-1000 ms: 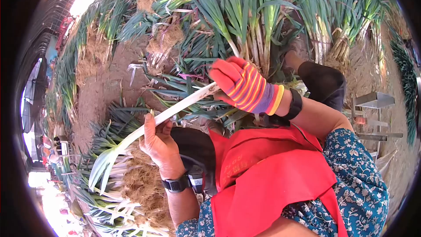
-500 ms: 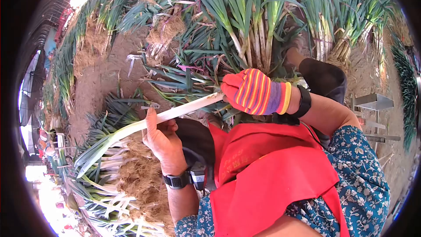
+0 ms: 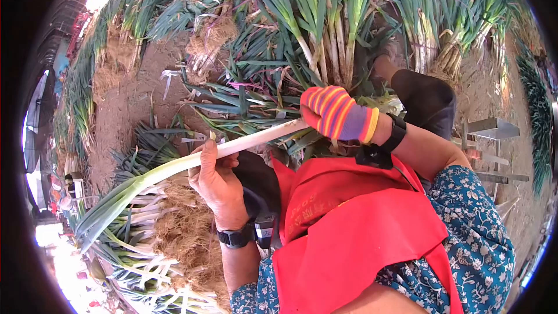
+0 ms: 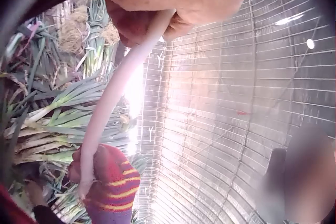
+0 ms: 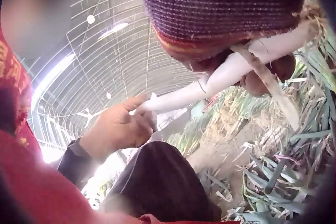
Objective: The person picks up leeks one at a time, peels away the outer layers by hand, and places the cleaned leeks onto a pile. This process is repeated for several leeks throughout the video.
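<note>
One long leek [image 3: 256, 138] slants across the front of the red apron in the head view, its green leaves hanging at the lower left. The bare left hand [image 3: 218, 183] pinches its pale stalk between thumb and fingers. Near the root end, the right hand [image 3: 339, 114], in a striped glove, grips the stalk. In the right wrist view, a loose strip of outer skin [image 5: 268, 85] hangs beside the white stalk [image 5: 226, 71] under the gloved hand [image 5: 226, 19]. The left wrist view shows the stalk [image 4: 113, 90] running between both hands.
A pile of leeks with brown roots [image 3: 183, 232] lies at the lower left. Upright leeks [image 3: 334, 29] stand beyond the hands, with more bundles [image 3: 421, 29] to the right. A metal stand [image 3: 494, 129] is at the right; a dark-clothed knee [image 3: 424, 99] is nearby.
The gloved hand has moved down and slightly right with the root end. The leek lies flatter, and its leaves reach farther left. The left hand has stayed nearly in place.
</note>
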`<state>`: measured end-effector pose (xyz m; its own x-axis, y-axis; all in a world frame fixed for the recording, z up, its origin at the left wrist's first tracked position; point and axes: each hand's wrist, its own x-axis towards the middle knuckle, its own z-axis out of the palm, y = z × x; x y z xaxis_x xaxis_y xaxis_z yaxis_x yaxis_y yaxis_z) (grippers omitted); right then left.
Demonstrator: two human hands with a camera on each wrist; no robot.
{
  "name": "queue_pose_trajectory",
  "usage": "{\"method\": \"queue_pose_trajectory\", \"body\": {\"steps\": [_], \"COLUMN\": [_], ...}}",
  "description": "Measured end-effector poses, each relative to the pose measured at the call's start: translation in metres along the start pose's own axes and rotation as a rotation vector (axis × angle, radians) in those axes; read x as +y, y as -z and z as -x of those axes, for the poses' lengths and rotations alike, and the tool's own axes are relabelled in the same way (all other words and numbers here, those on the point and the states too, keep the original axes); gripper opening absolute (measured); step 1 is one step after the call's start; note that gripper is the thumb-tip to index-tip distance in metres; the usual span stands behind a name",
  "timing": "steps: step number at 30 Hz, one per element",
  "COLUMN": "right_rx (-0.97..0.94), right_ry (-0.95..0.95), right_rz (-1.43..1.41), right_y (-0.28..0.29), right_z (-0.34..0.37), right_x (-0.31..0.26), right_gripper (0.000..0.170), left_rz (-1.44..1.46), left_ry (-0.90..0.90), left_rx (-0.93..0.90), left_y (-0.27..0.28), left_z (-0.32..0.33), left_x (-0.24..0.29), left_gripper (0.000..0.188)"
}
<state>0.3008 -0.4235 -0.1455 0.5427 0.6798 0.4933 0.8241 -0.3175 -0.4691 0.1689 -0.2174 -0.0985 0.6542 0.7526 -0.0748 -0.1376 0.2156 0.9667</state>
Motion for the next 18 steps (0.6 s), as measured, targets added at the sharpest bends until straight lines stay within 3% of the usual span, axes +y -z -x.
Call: {"method": "queue_pose_trajectory", "body": {"steps": [1, 4, 5, 6, 8, 9, 10, 12, 14, 18], "right_rx": [-0.071, -0.001, 0.056, 0.057, 0.130, 0.008, 0.013, -0.001, 0.036, 0.095], "right_ry": [-0.108, -0.116, 0.191, 0.189, 0.018, -0.038, -0.044, 0.005, 0.042, 0.040], "right_rz": [-0.156, -0.311, -0.096, -0.094, -0.393, -0.477, -0.472, -0.130, -0.119, -0.060], "right_y": [0.002, 0.000, 0.001, 0.002, 0.006, 0.011, 0.019, 0.037, 0.033, 0.034], "right_z": [0.000, 0.005, 0.004, 0.008, 0.014, 0.013, 0.014, 0.016, 0.022, 0.020], "right_x": [0.003, 0.013, 0.021, 0.022, 0.015, 0.013, 0.008, -0.007, 0.002, -0.003], "right_gripper": [0.010, 0.008, 0.014, 0.014, 0.017, 0.027, 0.027, 0.035, 0.042, 0.033], "left_rz": [-0.015, -0.014, 0.002, 0.003, 0.002, 0.001, -0.011, -0.018, 0.009, 0.060], "left_ry": [-0.029, -0.062, -0.066, -0.065, -0.011, -0.010, 0.022, 0.057, 0.066, 0.076], "left_rx": [-0.043, -0.091, -0.094, -0.098, -0.019, -0.022, -0.008, -0.005, 0.028, -0.074], "left_y": [-0.001, -0.001, -0.001, -0.002, -0.003, -0.001, 0.002, 0.004, 0.004, 0.008], "left_z": [0.003, 0.002, 0.001, 0.000, -0.001, -0.003, -0.006, -0.010, -0.012, -0.011], "left_x": [0.000, -0.001, -0.001, -0.001, -0.002, -0.002, -0.004, -0.004, -0.003, -0.008], "left_gripper": [0.022, 0.023, 0.024, 0.024, 0.025, 0.025, 0.026, 0.028, 0.029, 0.027]}}
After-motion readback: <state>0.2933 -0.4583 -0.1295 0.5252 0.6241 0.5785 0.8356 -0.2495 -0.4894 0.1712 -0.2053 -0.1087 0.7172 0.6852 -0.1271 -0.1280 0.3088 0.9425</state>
